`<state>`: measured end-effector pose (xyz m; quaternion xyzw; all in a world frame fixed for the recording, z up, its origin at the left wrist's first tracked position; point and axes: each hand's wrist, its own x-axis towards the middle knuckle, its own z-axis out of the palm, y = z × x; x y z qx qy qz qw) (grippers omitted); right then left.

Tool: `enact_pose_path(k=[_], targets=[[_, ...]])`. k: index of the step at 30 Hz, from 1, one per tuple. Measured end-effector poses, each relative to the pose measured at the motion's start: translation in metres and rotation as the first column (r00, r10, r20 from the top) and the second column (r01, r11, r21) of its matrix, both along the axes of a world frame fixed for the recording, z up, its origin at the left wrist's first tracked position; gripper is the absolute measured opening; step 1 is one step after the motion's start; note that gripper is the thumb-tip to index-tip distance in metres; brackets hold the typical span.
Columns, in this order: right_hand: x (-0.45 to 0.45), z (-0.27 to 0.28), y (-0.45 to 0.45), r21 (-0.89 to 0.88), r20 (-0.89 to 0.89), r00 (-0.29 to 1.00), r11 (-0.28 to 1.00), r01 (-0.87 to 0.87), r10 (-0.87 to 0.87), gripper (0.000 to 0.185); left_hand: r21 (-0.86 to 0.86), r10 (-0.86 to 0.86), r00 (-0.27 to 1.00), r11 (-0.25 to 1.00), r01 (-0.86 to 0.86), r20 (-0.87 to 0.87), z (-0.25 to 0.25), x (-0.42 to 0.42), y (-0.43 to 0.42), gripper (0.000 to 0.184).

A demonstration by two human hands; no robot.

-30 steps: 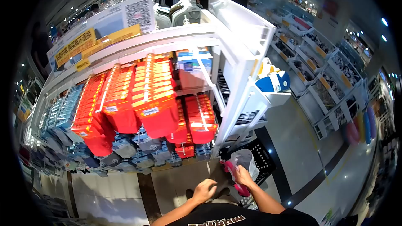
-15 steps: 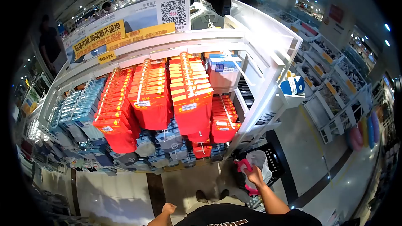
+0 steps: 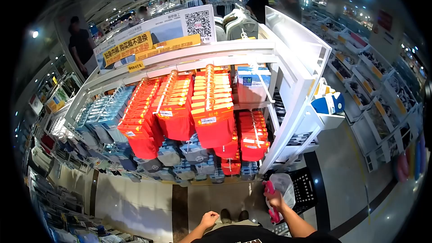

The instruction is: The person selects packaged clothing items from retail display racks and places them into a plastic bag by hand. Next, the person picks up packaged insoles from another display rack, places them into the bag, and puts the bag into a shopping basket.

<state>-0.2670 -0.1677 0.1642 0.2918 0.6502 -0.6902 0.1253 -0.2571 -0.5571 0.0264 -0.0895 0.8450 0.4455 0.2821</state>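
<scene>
My right hand (image 3: pixel 274 198) is closed around a pink handle (image 3: pixel 271 210) at the lower centre right. A translucent white bag (image 3: pixel 283 184) and a black perforated basket (image 3: pixel 304 191) are just beside that hand. Near my lap, my left hand (image 3: pixel 209 219) has its fingers curled; whether anything is in them is too small to tell. In front of me hang red packs (image 3: pixel 213 126) on hooks of a white rack (image 3: pixel 288 121), with blue-grey packs (image 3: pixel 168 153) below and to the left.
A sign with a QR code (image 3: pixel 199 24) tops the rack. White shelves with small goods (image 3: pixel 360 90) line the right side. A person in dark clothes (image 3: pixel 81 42) stands at the far left; others are at the back. Folded goods (image 3: pixel 67 225) lie at lower left.
The rack has shifted rightward in view. My left hand moved away from the pink handle, then nearer my lap's middle. My right hand stays on the handle.
</scene>
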Motion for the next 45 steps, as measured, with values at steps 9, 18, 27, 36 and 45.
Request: enact_pose_path(k=[9,18,27,36,45], targets=[[-0.002,-0.018,-0.025,0.102,-0.001,0.998,0.993,-0.065,0.065,0.033,-0.33,0.307,0.95,0.904,-0.273,0.054,-0.014,0.067,-0.077,0.023],[0.002,-0.011,-0.04,0.078,0.17,0.984,0.995,-0.066,0.052,0.033,-0.223,0.492,0.861,0.832,-0.508,-0.127,-0.055,0.099,-0.097,0.014],[0.009,0.008,-0.089,0.169,0.08,0.993,0.98,-0.101,0.088,0.019,-0.1,0.429,0.902,0.897,-0.431,-0.04,-0.024,0.058,-0.133,0.014],[-0.002,0.007,-0.174,0.286,0.053,0.995,0.954,-0.092,0.08,0.026,-0.025,0.391,0.91,0.917,-0.398,-0.142,-0.075,0.082,-0.227,0.019],[-0.006,-0.025,-0.221,0.452,0.017,0.997,0.889,-0.075,0.075,0.034,-0.074,0.597,0.796,0.793,-0.604,-0.102,-0.095,0.142,-0.32,0.02]])
